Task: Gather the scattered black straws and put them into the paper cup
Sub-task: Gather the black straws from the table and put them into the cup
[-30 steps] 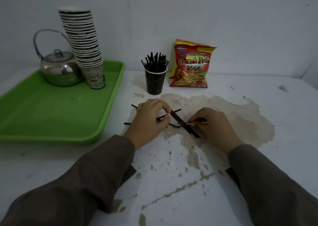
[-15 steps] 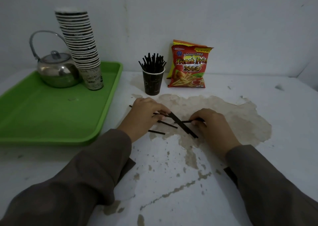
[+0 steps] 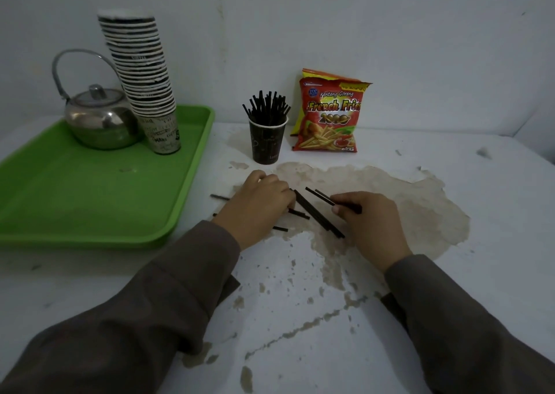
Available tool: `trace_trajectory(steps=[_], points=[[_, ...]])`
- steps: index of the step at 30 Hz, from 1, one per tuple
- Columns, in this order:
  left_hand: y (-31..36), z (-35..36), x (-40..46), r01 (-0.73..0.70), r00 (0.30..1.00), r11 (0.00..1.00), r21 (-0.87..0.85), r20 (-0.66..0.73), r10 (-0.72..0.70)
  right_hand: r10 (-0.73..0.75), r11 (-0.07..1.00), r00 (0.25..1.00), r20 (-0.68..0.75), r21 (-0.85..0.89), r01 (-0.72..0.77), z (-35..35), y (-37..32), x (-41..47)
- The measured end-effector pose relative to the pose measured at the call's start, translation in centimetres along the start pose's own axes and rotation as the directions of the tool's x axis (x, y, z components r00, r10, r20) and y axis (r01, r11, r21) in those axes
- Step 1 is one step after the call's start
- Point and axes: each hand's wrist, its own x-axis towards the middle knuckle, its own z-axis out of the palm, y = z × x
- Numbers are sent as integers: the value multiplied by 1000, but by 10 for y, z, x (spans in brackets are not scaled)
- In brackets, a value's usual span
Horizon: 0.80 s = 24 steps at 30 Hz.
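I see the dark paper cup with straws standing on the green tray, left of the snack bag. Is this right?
Not quite. The head view shows the cup standing on the white table, right of the tray. It is left of the snack bag, and it holds straws.

Kettle (image 3: 99,123) and stacked paper cups (image 3: 141,78) on the tray (image 3: 90,213) at the table's (image 3: 480,213) left edge; paper cup (image 3: 267,141) holding straws (image 3: 267,108) left of snack bag (image 3: 329,114), at the back edge; loose straws (image 3: 318,213) before them.
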Motion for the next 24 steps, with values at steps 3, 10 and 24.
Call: trace_trajectory(steps=[3,10,24], points=[[1,6,-3,2,1000,1000,-8,0,-2,27,1000,999,-31,4,-27,3,-1,-1],[2,-1,0,135,989,970,-201,-23,-143,67,998,997,-43,-9,-67,12,-9,-2],[-30,-47,-20,434,891,761,-482,103,-443,-24,998,974,225,-52,37,30,-26,-6]])
